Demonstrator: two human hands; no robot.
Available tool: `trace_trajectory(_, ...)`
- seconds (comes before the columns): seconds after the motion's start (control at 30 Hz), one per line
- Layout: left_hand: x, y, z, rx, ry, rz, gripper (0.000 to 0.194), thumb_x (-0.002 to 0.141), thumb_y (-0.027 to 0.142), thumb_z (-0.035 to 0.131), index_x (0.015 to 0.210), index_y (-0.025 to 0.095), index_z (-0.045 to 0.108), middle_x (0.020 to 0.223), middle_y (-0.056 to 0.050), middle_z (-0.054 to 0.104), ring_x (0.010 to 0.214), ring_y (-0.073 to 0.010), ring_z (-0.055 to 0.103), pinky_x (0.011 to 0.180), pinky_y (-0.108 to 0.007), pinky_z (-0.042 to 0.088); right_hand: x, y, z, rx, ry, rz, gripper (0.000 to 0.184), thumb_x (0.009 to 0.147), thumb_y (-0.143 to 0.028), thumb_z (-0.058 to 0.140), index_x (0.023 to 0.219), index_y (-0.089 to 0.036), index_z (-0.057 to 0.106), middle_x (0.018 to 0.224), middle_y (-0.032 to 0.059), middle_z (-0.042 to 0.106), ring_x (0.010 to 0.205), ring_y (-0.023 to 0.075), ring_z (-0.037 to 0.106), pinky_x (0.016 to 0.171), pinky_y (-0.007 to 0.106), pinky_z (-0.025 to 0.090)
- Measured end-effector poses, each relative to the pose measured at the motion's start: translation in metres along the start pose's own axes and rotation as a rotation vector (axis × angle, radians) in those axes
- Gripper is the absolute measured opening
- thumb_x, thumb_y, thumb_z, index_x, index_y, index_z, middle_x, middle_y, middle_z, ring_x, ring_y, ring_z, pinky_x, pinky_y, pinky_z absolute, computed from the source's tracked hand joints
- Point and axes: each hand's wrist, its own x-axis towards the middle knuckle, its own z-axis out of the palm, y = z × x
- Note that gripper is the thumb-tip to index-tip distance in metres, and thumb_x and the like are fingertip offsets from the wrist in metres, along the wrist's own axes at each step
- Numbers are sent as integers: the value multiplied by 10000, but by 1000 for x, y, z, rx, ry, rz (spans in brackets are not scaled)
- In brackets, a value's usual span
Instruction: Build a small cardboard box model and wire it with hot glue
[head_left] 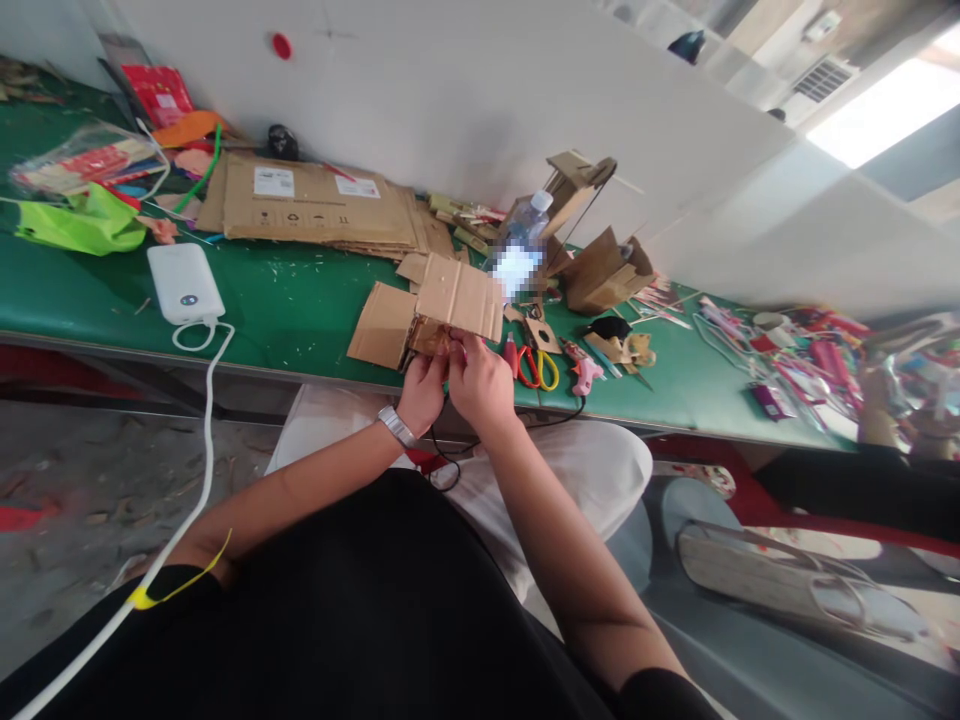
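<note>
A small cardboard box [459,295] with a flap [382,322] spread out to its left sits at the green table's front edge. My left hand [423,392], with a metal watch on its wrist, pinches at the box's near side. Beside it, almost touching, my right hand [481,382] has its fingers bent against the same near side, thumb and fingertips together. The fingertips partly hide that part of the box, so I cannot make out any smaller piece between them. Just right of my right hand lie scissors [550,372] and red-handled pliers [527,366].
A pink glue gun [583,368] lies right of the scissors, its cord hanging over the edge. Behind stand a water bottle [531,215], an open cardboard box [607,270] and flattened cardboard [315,205]. A white power bank [185,283] with a cable is left. Another person's hands [934,420] are far right.
</note>
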Motion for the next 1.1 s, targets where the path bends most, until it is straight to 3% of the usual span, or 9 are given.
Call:
trace_trajectory(0.17, -1, 2, 1, -17, 11, -21, 173, 967, 330, 698, 866, 196, 740, 949, -50, 788, 981, -175, 716, 939, -291, 536, 0, 0, -2, 3, -12, -27, 373, 1097, -261, 407, 1316, -185, 699, 1233, 127, 804, 1013, 270, 771, 864, 330, 533)
trace_trajectory(0.4, -3, 6, 2, -60, 12, -75, 252, 970, 381, 721, 835, 169, 705, 707, 11, 671, 730, -134, 643, 781, -278, 511, -4, 7, -1, 68, 67, -37, 393, 1101, -288, 388, 1285, -150, 707, 1219, 166, 800, 1054, 279, 768, 904, 341, 560)
trace_trajectory(0.6, -4, 8, 4, -108, 15, -55, 233, 925, 382, 755, 838, 177, 686, 741, 21, 677, 716, -115, 617, 745, -252, 493, -3, 8, 2, 41, 53, -33, 379, 1105, -293, 414, 1313, -167, 705, 1216, 145, 808, 1032, 274, 776, 921, 352, 546)
trace_trajectory(0.83, -4, 4, 2, -128, 13, -45, 231, 899, 393, 759, 849, 178, 692, 815, -2, 727, 798, -136, 666, 769, -262, 508, -1, 4, -1, 12, 9, -36, 357, 1107, -275, 423, 1309, -185, 704, 1242, 119, 804, 1067, 267, 770, 924, 341, 521)
trace_trajectory(1.0, -2, -5, 1, -169, 15, -9, 221, 891, 396, 767, 966, 191, 734, 1074, -45, 791, 1069, -171, 714, 993, -289, 524, -2, 3, 1, -38, -4, -38, 353, 1118, -272, 408, 1316, -214, 694, 1240, 100, 803, 1054, 253, 765, 880, 322, 505)
trace_trajectory(1.1, -1, -9, 1, -211, 10, -11, 270, 862, 436, 805, 961, 194, 736, 1060, -37, 791, 1064, -171, 718, 1010, -297, 524, -3, 3, 2, -49, -16, -46, 354, 1120, -263, 406, 1339, -207, 678, 1204, 101, 809, 1029, 249, 765, 788, 296, 491)
